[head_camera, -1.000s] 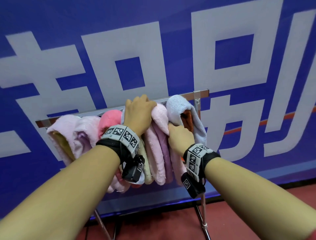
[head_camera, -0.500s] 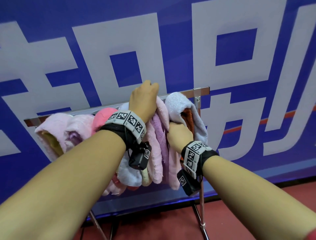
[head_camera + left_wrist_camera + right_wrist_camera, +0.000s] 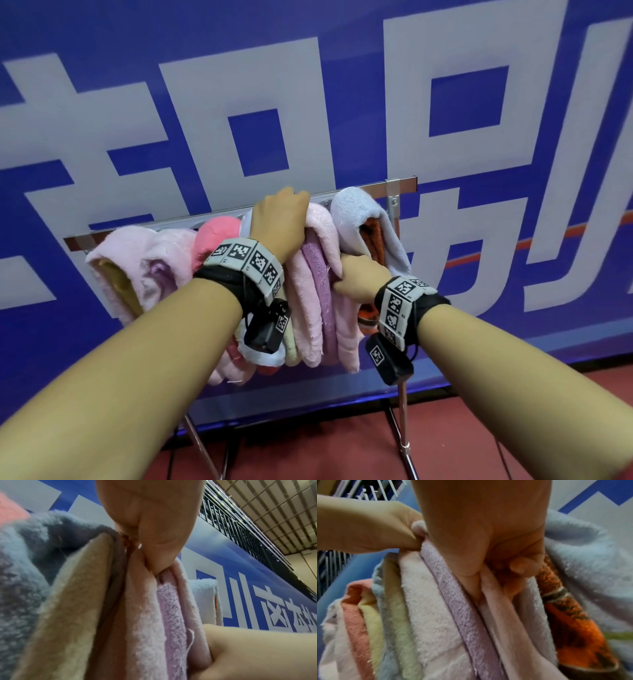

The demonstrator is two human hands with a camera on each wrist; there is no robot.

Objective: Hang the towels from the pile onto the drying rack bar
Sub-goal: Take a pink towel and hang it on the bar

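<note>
Drying rack bar (image 3: 404, 183): metal, long axis running lower left to upper right across frame centre, in front of blue banner (image 3: 342, 85).
Towels: bunched along bar, draped over it, long axes hanging down. Pale pink towel (image 3: 320, 260) centre; lilac towel (image 3: 318, 291) folded inside it; light blue towel (image 3: 356, 216) and orange towel (image 3: 373, 236) to its right.
L hand (image 3: 281, 222): fingers curled over pale pink towel's top fold at bar.
R hand (image 3: 363, 277): lower, fingers pinching same towel's hanging edge.

Both hands, left hand (image 3: 281, 222) and right hand (image 3: 363, 278), clutch pink towel (image 3: 322, 226) on rack bar (image 3: 404, 181).
</note>
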